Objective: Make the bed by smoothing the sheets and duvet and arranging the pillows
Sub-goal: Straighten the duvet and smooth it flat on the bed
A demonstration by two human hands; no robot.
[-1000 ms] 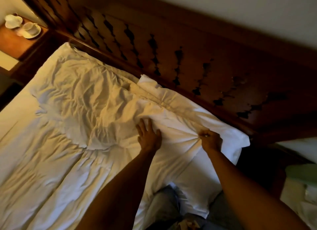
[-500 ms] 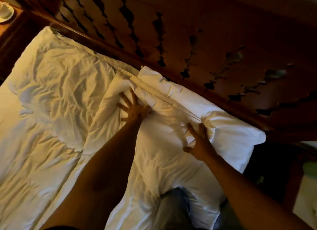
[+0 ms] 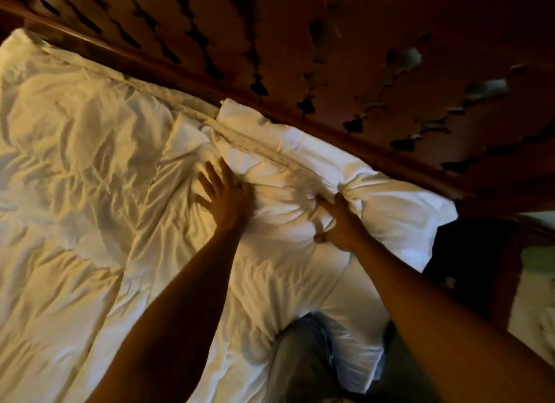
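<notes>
White cotton, heavily creased: the duvet [image 3: 90, 192] covers the bed up to the dark carved wooden headboard [image 3: 330, 57], its wrinkles running in long ridges (warm yellowish light on the far side). Left hand [image 3: 225, 196] lies flat, fingers spread and straight, pressing the cloth just below the folded top hem; right hand [image 3: 339, 222] pinches a bunched gather of the duvet edge, puckers radiating from it. One plump white pillow [image 3: 399, 210] sits against the headboard, partly under that edge.
</notes>
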